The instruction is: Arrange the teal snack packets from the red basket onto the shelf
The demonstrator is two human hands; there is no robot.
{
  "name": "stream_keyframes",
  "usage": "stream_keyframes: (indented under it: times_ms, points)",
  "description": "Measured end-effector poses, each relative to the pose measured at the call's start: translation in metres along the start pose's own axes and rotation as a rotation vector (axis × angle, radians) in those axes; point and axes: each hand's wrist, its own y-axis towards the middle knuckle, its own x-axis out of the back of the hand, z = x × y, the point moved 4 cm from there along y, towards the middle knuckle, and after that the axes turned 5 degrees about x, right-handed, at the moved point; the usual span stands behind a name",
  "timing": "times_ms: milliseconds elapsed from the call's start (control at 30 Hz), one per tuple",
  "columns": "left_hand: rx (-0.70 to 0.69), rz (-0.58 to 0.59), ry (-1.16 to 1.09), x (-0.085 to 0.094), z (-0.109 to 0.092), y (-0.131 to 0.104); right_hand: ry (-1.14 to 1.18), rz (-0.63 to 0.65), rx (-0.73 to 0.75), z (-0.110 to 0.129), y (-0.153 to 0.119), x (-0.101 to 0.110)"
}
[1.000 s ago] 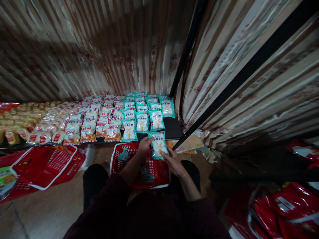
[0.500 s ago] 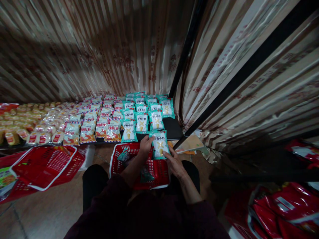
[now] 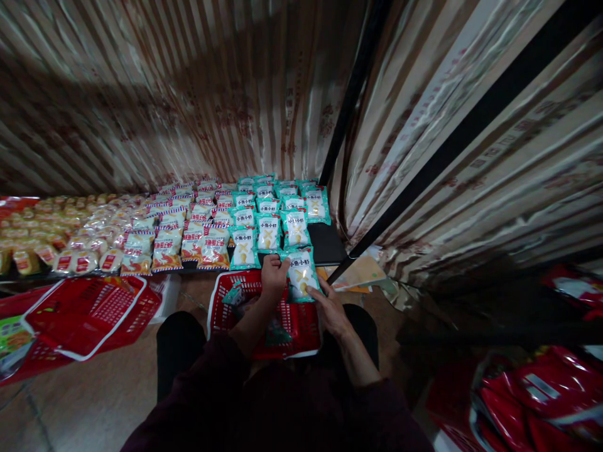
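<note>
A teal and white snack packet point(image 3: 301, 273) hangs upright over the far right part of a red basket point(image 3: 217, 314), near the shelf's front edge. My right hand point(image 3: 330, 307) grips its lower right side. At the packet's left edge is my left hand point(image 3: 274, 274), with fingers curled and the thumb toward the packet; whether it pinches the edge is unclear. Similar teal packets point(image 3: 268, 232) stand in rows on the black shelf point(image 3: 325, 243), just beyond my hands. A few teal packets lie inside the basket, partly hidden by my left forearm.
Orange and white packets point(image 3: 167, 248) and wrapped round cakes point(image 3: 75, 260) fill the shelf to the left. Another red basket point(image 3: 89, 314) sits at left. Black posts point(image 3: 424, 169) slant at right, near red bags point(image 3: 541, 389). Pleated curtains hang behind.
The left hand's fingers have curled more and its thumb has drawn slightly back from the packet's face. The packet and right hand have barely moved.
</note>
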Motion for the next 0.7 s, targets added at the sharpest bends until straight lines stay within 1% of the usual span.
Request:
stream_keyframes:
  times_ms: [67,100,133,200,300,400,500,600,700]
  points:
    - [-0.155,-0.125,0.089,0.003,-0.009,-0.006,-0.012,-0.013,-0.006,0.003,-0.002,0.000]
    - [-0.226,-0.156,0.139,0.004,-0.014,-0.009,-0.028,-0.020,0.000,0.005,-0.002,0.000]
    - [-0.277,-0.157,0.181,0.003,-0.017,-0.012,-0.050,-0.028,0.013,0.008,-0.003,-0.001]
    - [-0.328,-0.124,0.229,0.002,-0.021,-0.016,-0.120,-0.050,0.053,0.016,-0.003,-0.002]
    - [-0.331,-0.059,0.198,-0.001,-0.024,-0.021,-0.273,-0.096,0.119,0.029,-0.004,-0.003]
    - [-0.316,0.008,0.137,-0.005,-0.023,-0.026,-0.412,-0.113,0.195,0.043,-0.005,-0.008]
    - [-0.282,0.070,0.091,-0.012,-0.018,-0.028,-0.532,-0.120,0.342,0.055,-0.008,-0.013]
    - [-0.223,0.093,0.061,-0.017,-0.013,-0.029,-0.658,-0.112,0.495,0.061,-0.011,-0.019]
    - [-0.172,0.100,0.045,-0.017,-0.013,-0.031,-0.802,-0.095,0.583,0.062,-0.013,-0.023]
